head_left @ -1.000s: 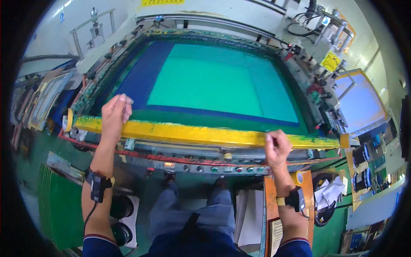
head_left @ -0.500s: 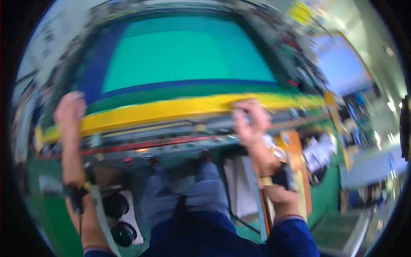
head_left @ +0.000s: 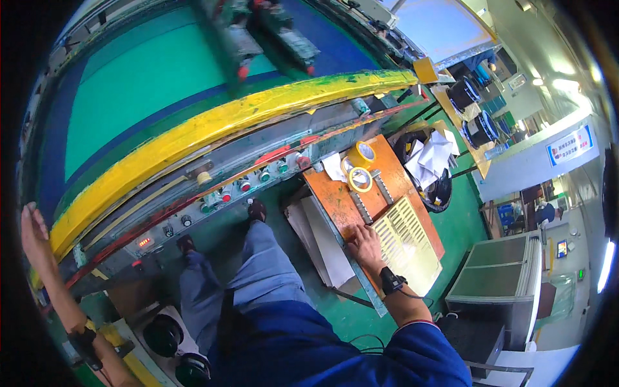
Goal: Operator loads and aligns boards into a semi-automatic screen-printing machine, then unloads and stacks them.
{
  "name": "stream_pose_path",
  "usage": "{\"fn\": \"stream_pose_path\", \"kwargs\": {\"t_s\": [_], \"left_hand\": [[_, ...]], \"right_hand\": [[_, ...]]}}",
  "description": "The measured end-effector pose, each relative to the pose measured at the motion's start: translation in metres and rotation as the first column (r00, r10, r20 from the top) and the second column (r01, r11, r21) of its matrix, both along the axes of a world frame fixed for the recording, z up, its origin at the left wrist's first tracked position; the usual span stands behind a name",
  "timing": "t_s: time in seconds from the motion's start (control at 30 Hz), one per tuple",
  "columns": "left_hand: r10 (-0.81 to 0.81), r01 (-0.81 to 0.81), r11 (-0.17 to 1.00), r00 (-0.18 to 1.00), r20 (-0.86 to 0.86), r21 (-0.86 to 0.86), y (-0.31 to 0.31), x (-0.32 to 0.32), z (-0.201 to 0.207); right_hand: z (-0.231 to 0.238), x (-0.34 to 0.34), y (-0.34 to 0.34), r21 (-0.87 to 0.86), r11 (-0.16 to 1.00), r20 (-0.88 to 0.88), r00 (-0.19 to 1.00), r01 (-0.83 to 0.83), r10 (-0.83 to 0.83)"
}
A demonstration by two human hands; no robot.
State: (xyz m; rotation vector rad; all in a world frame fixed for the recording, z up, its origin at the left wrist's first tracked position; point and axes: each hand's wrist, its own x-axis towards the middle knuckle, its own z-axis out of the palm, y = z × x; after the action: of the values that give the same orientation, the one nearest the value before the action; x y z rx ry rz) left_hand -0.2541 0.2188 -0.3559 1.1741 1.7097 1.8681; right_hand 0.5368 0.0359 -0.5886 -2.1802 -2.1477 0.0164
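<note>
My right hand (head_left: pixel 365 248) rests at the near left edge of a pale yellow sheet with rows of dark slots (head_left: pixel 412 238). Its fingers are spread and slightly bent, touching the sheet's edge and the orange tabletop (head_left: pixel 332 200). The sheet lies flat on that table. At the far left, my left hand (head_left: pixel 35 229) is raised beside the left end of a long yellow bar (head_left: pixel 193 138), fingers loosely bent with nothing seen in them. Behind the bar lies a green screen with a blue border (head_left: pixel 138 71).
Two yellow tape rolls (head_left: pixel 361 155) and a toothed metal strip (head_left: pixel 359 208) lie on the table. Blurred machine arms (head_left: pixel 284 39) hang above the screen. A button panel (head_left: pixel 245 186) runs below the bar. A black bag of crumpled paper (head_left: pixel 431 161) stands beyond the table; a metal cabinet (head_left: pixel 493 271) stands right.
My view has turned rightward. My right hand has come off the yellow bar down to the slotted sheet. My left hand stays near the bar's left end. Machine arms now show over the screen.
</note>
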Motion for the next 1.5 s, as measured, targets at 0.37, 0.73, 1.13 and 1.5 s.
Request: {"fn": "stream_pose_path", "kwargs": {"t_s": [0.37, 0.73, 1.13, 1.5], "left_hand": [[-0.181, 0.174, 0.981, 0.978, 0.099, 0.082, -0.035, 0.041, 0.032], [-0.827, 0.814, 0.520, 0.555, 0.086, -0.258, -0.073, 0.264, 0.011], [-0.684, 0.840, -0.444, -0.092, 0.723, -0.313, -0.101, 0.529, -0.200], [-0.871, 0.984, -0.172, -0.128, 0.474, -0.049, -0.110, 0.520, -0.142]], "right_hand": [[-0.014, 0.022, -0.029, -0.002, 0.997, 0.100, 0.992, -0.083, 0.082], [-0.004, 0.024, -0.041, 0.129, 0.982, 0.003, 0.991, -0.135, 0.136], [0.095, -0.117, -0.099, 0.223, 0.927, -0.357, 0.860, -0.300, 0.365], [0.126, -0.126, -0.090, 0.408, 0.883, -0.348, 0.855, -0.231, 0.384]]}}
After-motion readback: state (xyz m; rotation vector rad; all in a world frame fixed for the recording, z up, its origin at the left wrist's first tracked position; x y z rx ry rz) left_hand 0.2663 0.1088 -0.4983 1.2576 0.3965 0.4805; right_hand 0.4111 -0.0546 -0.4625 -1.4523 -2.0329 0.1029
